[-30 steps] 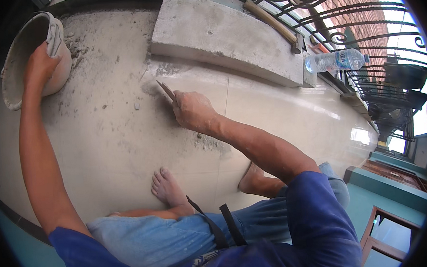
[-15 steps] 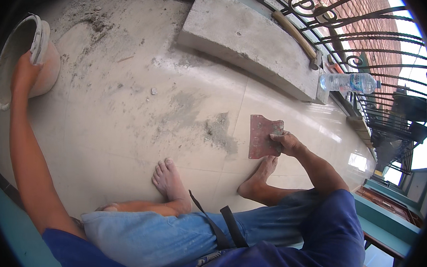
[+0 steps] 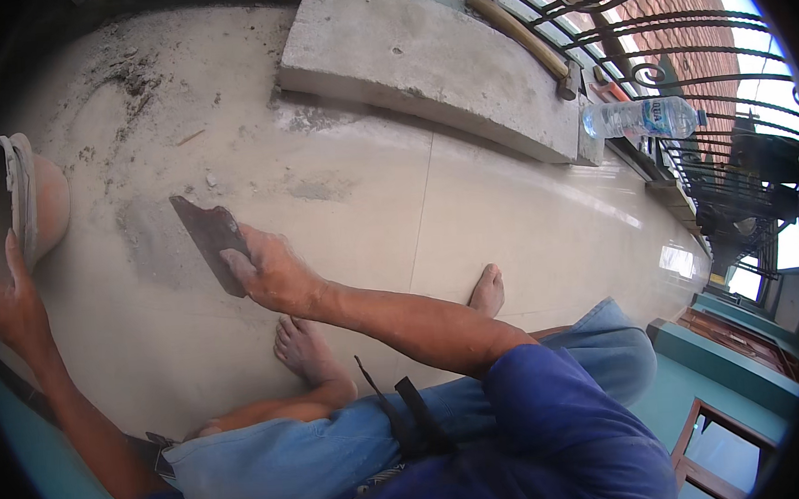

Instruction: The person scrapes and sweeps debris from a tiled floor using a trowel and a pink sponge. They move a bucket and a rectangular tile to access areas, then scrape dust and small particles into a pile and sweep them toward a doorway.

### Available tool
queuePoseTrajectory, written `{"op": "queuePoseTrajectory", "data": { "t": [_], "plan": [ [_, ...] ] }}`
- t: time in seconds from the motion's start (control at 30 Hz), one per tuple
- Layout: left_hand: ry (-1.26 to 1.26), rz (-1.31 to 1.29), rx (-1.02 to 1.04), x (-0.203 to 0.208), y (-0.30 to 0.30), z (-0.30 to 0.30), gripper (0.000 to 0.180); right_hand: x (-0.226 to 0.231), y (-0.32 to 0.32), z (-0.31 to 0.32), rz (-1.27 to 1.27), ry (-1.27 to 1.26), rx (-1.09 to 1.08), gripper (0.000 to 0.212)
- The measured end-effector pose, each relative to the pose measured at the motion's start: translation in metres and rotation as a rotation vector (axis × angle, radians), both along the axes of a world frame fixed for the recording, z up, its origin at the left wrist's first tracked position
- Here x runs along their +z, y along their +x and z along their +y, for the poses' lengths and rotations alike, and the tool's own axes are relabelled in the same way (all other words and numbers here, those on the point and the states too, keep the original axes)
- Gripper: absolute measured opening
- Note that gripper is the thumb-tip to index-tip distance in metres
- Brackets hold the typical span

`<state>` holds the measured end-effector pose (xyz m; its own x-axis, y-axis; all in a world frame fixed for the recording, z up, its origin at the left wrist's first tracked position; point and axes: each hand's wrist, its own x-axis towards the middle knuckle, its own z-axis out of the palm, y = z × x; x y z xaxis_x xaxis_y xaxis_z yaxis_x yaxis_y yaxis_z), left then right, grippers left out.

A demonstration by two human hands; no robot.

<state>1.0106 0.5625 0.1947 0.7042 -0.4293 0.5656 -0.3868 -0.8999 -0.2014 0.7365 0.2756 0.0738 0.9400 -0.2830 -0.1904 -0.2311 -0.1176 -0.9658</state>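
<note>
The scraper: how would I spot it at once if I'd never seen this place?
Find the pale tiled floor, then the person's right hand over it. The scraper is gripped there: a flat, dark brown plate, unlike the round, hollow bucket at left.

The right grip [image 3: 277, 271] clasps a flat reddish-brown scraper [image 3: 209, 243], held above or against the pale tiled floor [image 3: 371, 228]; contact is unclear. The left grip [image 3: 10, 305] is at the rim of a tilted, mortar-crusted bucket [image 3: 49, 207]. Grey dust [image 3: 138, 92] and crumbs lie scattered beyond the scraper. Farther off sits a long concrete block [image 3: 434, 69], with a wooden-handled hammer [image 3: 519, 36] along its far side and a clear plastic bottle [image 3: 638, 119] near its right end.
</note>
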Motion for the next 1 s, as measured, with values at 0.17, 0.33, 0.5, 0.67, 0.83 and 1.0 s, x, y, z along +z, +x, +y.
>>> {"op": "queuePoseTrajectory", "data": {
  "t": [0.17, 0.33, 0.5, 0.67, 0.83, 1.0],
  "plan": [
    [-0.258, 0.295, -0.211, -0.122, -0.164, -0.017, 0.017, 0.006, -0.050, -0.166, 0.331, 0.170, -0.263, 0.026],
    [-0.271, 0.396, 0.179, -0.205, -0.211, 0.044, 0.015, -0.014, -0.080, -0.201, 0.387, 0.226, -0.462, 0.024],
    [-0.249, 0.429, 0.619, -0.234, -0.202, 0.106, 0.033, -0.057, 0.003, -0.066, 0.279, 0.187, -0.174, 0.030],
    [-0.156, 0.420, 0.707, -0.252, -0.210, 0.110, 0.037, -0.026, 0.006, -0.045, 0.197, 0.237, -0.110, 0.028],
    [-0.188, 0.409, 0.661, -0.253, -0.213, 0.113, 0.038, 0.028, -0.055, -0.177, 0.561, -0.446, -0.432, 0.028],
    [-0.281, 0.403, 0.580, -0.251, -0.213, 0.116, 0.037, 0.022, -0.037, -0.207, 0.846, -0.931, -0.245, 0.025]
  ]
}}
